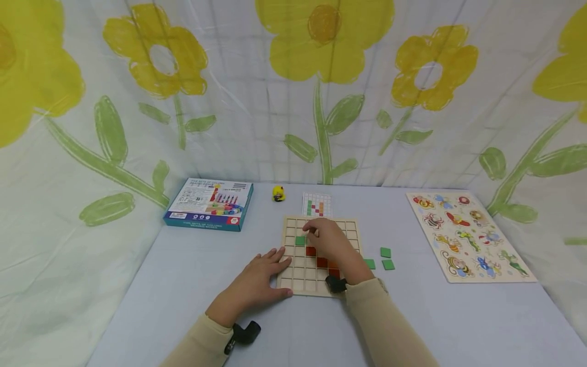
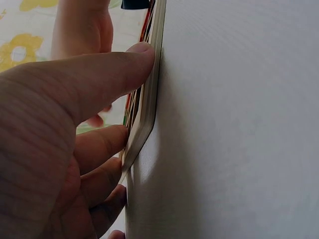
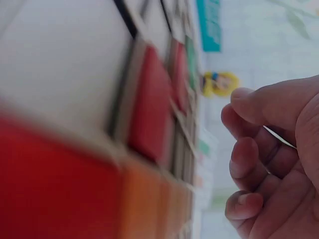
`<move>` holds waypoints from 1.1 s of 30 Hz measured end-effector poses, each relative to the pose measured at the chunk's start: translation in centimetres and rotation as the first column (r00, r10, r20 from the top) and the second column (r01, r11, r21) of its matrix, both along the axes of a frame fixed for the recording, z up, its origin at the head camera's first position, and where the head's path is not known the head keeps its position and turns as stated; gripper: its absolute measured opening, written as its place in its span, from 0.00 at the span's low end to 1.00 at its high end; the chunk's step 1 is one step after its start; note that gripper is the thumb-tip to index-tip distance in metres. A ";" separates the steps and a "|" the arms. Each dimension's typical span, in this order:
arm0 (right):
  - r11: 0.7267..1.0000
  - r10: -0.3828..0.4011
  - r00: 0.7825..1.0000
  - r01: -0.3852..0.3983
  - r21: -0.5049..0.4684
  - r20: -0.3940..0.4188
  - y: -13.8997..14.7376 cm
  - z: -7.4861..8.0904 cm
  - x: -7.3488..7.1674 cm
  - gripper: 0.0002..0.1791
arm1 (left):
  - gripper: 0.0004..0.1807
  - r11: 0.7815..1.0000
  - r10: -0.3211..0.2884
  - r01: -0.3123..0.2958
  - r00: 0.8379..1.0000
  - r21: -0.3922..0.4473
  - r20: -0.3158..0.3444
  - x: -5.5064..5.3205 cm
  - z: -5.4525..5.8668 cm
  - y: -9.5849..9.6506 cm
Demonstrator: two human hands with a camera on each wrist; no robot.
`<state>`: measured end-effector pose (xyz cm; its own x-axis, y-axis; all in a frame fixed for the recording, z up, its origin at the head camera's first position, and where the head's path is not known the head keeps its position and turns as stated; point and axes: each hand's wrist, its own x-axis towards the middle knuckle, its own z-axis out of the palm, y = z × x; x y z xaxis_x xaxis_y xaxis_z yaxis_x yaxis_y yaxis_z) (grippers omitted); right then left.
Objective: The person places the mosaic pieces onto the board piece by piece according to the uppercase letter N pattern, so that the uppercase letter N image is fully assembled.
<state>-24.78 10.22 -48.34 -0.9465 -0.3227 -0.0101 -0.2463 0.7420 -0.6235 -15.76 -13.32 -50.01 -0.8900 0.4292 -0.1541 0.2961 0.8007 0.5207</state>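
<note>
A wooden grid board (image 1: 286,283) lies flat, holding a green tile (image 1: 300,240), a red tile (image 1: 311,251) and more red and orange tiles partly covered by the right arm. My left hand (image 1: 261,279) rests at the board's left edge, fingers spread and thumb at the near corner; in the left wrist view the thumb (image 2: 134,62) lies against the board's side. Over the upper part of the grid hovers my right hand (image 1: 331,239), fingers loosely bent. In the right wrist view, thumb and index tips come close together with no tile showing between them.
Several loose green tiles (image 1: 385,252) lie right of the board. Behind it are a pattern card (image 1: 317,204) and a small yellow figure (image 1: 278,193). A boxed set (image 1: 208,204) stands back left; a wooden insect puzzle (image 1: 470,237) lies at right, before a flowered curtain.
</note>
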 end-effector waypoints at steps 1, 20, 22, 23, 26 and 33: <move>1.000 -0.014 1.000 0.014 -0.021 -0.008 0.6 0.1 0.2 0.11 | 0.45 1.000 0.002 -0.002 1.000 -0.003 0.002 0.0 0.0 0.0; 0.959 -0.282 0.952 0.275 0.074 0.117 18.6 -0.8 2.9 0.17 | 0.46 0.999 0.022 -0.022 1.000 -0.038 0.005 0.1 -0.1 0.2; 0.963 -0.266 0.954 0.256 0.084 0.137 19.3 -1.0 3.2 0.18 | 0.46 0.999 0.024 -0.023 1.000 -0.036 0.005 0.1 0.0 0.2; 0.966 -0.254 0.957 0.244 0.085 0.142 19.5 -1.1 3.3 0.19 | 0.46 0.999 0.025 -0.025 1.000 -0.032 0.006 0.1 0.0 0.2; 0.972 -0.233 0.962 0.223 0.078 0.145 19.8 -1.3 3.5 0.20 | 0.45 0.999 0.026 -0.026 1.000 -0.032 0.006 0.1 0.1 0.2; 0.969 -0.244 0.961 0.237 0.068 0.133 19.7 -1.7 3.5 0.15 | 0.46 0.998 0.022 -0.022 1.000 -0.051 -0.008 0.1 0.1 -0.1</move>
<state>-21.24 29.93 -50.08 -0.9841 -0.0817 -0.1575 0.0294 0.8005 -0.5986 -15.62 -13.40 -49.94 -0.9004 0.4011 -0.1687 0.2817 0.8327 0.4767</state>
